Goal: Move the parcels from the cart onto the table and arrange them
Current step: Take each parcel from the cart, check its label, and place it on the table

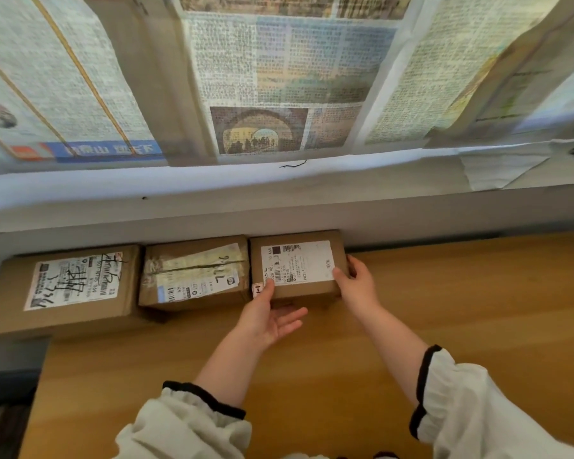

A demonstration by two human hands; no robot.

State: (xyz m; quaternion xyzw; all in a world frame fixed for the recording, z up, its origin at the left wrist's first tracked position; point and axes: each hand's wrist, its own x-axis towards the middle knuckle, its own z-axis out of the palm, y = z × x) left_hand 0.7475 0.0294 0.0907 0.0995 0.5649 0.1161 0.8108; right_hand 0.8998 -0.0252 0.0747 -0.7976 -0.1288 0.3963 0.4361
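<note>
Three brown cardboard parcels stand in a row along the far edge of a wooden table [444, 309], pushed up to a grey wall [411, 220]. From my remote seat I see the small parcel [304, 291] just below the middle of the view, toward 6 o'clock, its white shipping label [299, 261] facing up. At its 9 o'clock, touching it or nearly so, sits the middle parcel [193, 273], taped across the top. Just beyond that, again at 9 o'clock, lies the large parcel [67, 286], with black handwriting over its label.

Both hands are on the small parcel. The right hand [355, 288] grips its 3 o'clock end, fingers curled round the side and thumb lying on the label's near corner. The left hand [269, 318] meets its 7 o'clock corner. Its thumb presses on the top edge, while the fingers lie loose and nearly straight, palm up, before the near face, wrapped around nothing. I cannot tell whether the parcel rests flat or is slightly raised.

White sleeves [478, 409] with black cuffs enter from 6 o'clock. Newspaper sheets [279, 77] hang on the wall at 12 o'clock.
</note>
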